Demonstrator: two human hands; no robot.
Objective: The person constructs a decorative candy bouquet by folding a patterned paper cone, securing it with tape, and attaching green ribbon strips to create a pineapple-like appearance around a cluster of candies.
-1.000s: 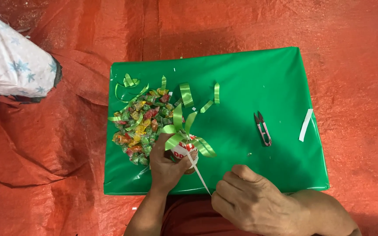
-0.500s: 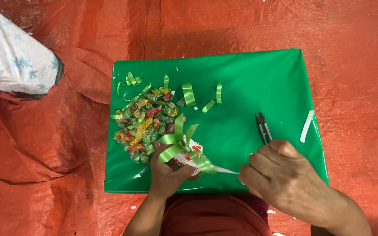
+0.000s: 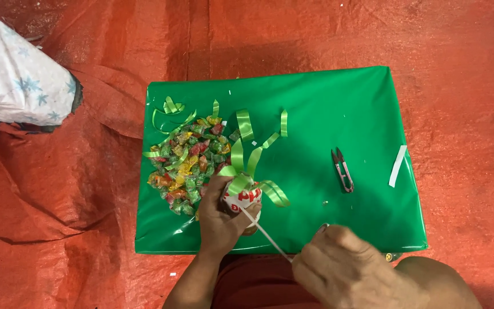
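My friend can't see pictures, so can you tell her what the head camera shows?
A person's left hand holds a small red-and-white bundle topped with green ribbon loops, while the right hand pulls a thin white strand from it. They work over a shiny green board holding a pile of wrapped candies, ribbon scraps and small snips, on an orange tarp.

Green board [image 3: 327, 103] upper right bare, passable; candy pile [image 3: 187, 157] and ribbon scraps [image 3: 244, 123] block left; snips [image 3: 343, 170] centre-right.
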